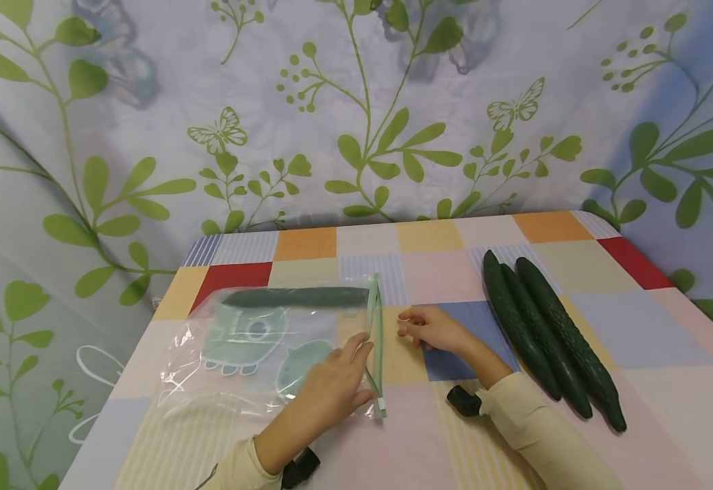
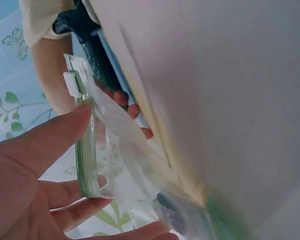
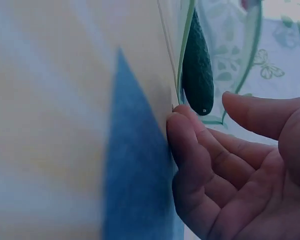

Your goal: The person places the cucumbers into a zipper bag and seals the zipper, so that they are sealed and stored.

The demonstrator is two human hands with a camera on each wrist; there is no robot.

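A clear zip bag with pale green printed shapes lies on the left of the table, its green-edged mouth facing right. Inside it, along the far side, is a dark green cucumber. My left hand holds the mouth edge between thumb and fingers. A white slider sits at one end of that edge in the left wrist view. Just right of the mouth is my right hand, holding nothing, its fingers loosely bent. The right wrist view shows the cucumber's end within the parted mouth, beyond the fingertips.
Three cucumbers lie side by side at the right, past my right forearm. A patchwork cloth covers the table. Behind it hangs a leaf-patterned curtain, and a white cord loops at the left edge.
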